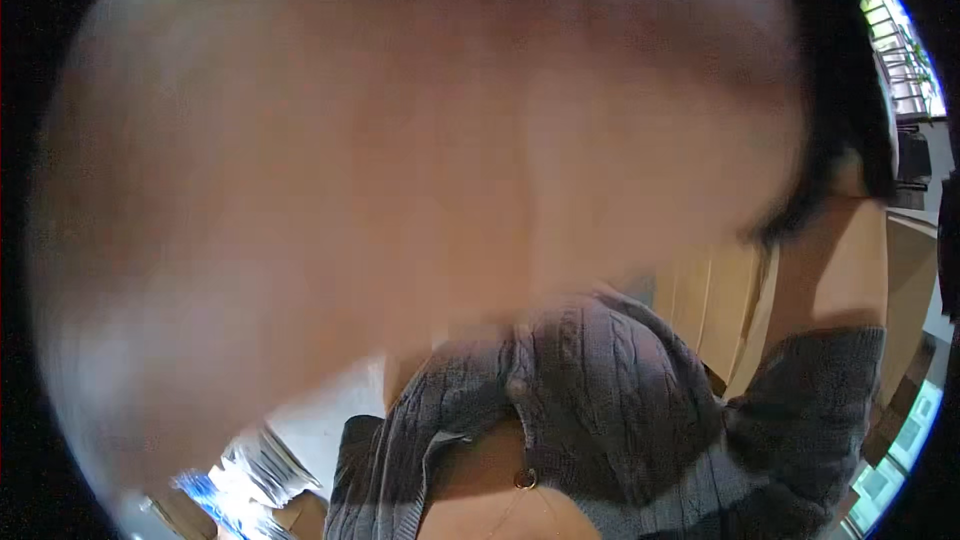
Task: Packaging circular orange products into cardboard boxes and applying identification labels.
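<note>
Blurred skin, seemingly my right hand [450,170], fills most of the head view, very close to the lens. Its fingers cannot be made out, nor whether they hold anything. A black band or strap [845,70] runs down along its right side. Below that, my bare right forearm [832,265] rises out of a pushed-up grey cable-knit sleeve [815,380]. No left hand can be made out apart from the blurred skin. My grey knit cardigan [600,380] and a thin necklace with a small ring pendant [525,480] show below.
Brown cardboard or wooden panels [715,310] stand behind my right arm. A stack of papers [265,465] lies at the lower left, near something bright blue and shiny [205,495]. A barred window [893,35] and a dark chair-like shape [912,155] show at the right rim.
</note>
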Demonstrator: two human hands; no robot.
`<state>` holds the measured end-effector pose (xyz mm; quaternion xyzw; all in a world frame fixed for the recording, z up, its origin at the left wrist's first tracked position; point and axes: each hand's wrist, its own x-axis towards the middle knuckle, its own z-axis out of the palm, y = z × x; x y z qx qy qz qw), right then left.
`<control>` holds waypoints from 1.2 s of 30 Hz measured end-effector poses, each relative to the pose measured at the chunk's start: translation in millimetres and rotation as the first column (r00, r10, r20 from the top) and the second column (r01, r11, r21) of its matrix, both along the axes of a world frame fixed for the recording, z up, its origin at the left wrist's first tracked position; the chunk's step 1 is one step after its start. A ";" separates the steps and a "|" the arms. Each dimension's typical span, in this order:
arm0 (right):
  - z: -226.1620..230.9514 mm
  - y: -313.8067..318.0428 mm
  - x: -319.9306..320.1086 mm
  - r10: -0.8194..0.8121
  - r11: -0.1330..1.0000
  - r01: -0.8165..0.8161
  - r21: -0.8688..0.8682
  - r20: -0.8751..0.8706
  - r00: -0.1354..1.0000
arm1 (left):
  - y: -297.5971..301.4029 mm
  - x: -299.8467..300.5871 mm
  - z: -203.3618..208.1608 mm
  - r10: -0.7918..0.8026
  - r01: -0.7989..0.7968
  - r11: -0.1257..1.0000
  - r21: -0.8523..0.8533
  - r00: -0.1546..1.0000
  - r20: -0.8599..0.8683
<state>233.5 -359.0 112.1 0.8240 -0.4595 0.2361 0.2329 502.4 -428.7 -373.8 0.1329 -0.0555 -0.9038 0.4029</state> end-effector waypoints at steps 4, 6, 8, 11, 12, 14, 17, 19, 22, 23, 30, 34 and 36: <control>-7.8 34.7 -4.4 0.017 0.987 -0.023 -0.156 -0.038 0.999 | 3.1 -31.1 32.7 -0.098 0.106 0.985 -0.136 0.993 0.068; -20.9 26.5 12.4 0.055 0.988 -0.055 -0.144 0.000 0.998 | -7.1 -18.4 13.4 -0.187 0.184 0.973 0.137 0.982 0.003; -38.0 8.7 18.7 0.037 0.999 -0.037 -0.006 0.086 0.996 | -15.3 -7.4 13.8 -0.158 0.115 0.914 0.390 0.984 0.080; -65.8 -16.5 24.0 -0.025 0.992 0.018 0.127 0.050 0.998 | -20.2 -22.3 48.1 -0.329 0.166 0.835 0.525 0.915 0.234; -60.9 -20.0 24.1 -0.050 0.991 0.038 0.128 0.092 0.994 | -20.6 -22.7 49.5 -0.325 0.166 0.840 0.517 0.916 0.234; -55.7 -24.8 18.4 -0.061 0.991 0.044 0.123 0.134 0.989 | -20.5 -17.4 53.4 -0.341 0.168 0.859 0.484 0.893 0.295; -49.1 -23.1 -4.6 -0.042 0.991 0.026 0.129 0.123 0.992 | 0.3 -11.4 79.9 -0.313 0.228 0.920 0.318 0.917 0.246; -37.6 -7.1 -7.1 -0.041 0.999 0.038 0.032 0.101 0.994 | 10.6 -15.0 93.5 -0.305 0.222 0.932 0.287 0.908 0.289; -37.8 -23.4 5.7 -0.091 0.994 0.088 0.070 0.036 0.995 | 0.3 2.6 77.1 -0.253 0.175 0.949 0.260 0.918 0.304; -43.7 -27.7 7.3 -0.114 0.991 0.112 0.067 0.020 0.993 | -11.4 -3.0 64.7 -0.256 0.184 0.944 0.273 0.931 0.259; -89.8 -84.0 10.3 -0.259 0.955 0.261 -0.142 0.033 0.965 | -127.7 -23.9 51.3 -0.271 0.182 0.904 0.386 0.944 0.189; -91.5 -157.8 -24.5 -0.303 0.935 0.309 -0.174 0.061 0.951 | -193.4 -60.7 67.7 -0.297 0.194 0.929 0.315 0.899 0.323; -84.1 -191.7 -39.2 -0.337 0.917 0.339 -0.211 0.046 0.941 | -221.9 -75.2 69.8 -0.314 0.183 0.911 0.370 0.889 0.334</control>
